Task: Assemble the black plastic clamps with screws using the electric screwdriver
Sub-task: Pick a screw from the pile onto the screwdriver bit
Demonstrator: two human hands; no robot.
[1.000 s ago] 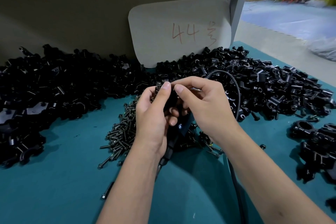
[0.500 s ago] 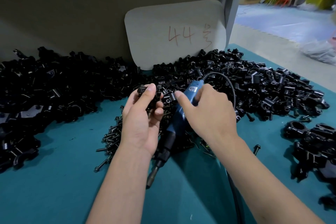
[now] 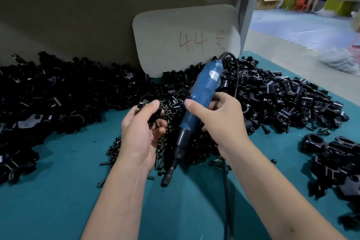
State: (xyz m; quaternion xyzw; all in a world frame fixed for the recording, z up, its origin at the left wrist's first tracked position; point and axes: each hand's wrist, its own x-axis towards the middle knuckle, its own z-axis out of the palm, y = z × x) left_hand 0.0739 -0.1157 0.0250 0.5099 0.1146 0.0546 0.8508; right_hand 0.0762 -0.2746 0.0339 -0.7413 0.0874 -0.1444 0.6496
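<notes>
At frame centre the right hand (image 3: 220, 121) is wrapped around the blue screwdriver (image 3: 202, 91), its bit (image 3: 168, 175) angled down toward the tabletop (image 3: 58, 191). Just left of it, the left hand (image 3: 140, 134) pinches a black clamp (image 3: 151, 110) between thumb and fingers, above the screw pile (image 3: 165, 148). Risk: the bit is well apart from the clamp, so poor alignment could let it slip toward the fingers; whether a screw is seated cannot be told.
</notes>
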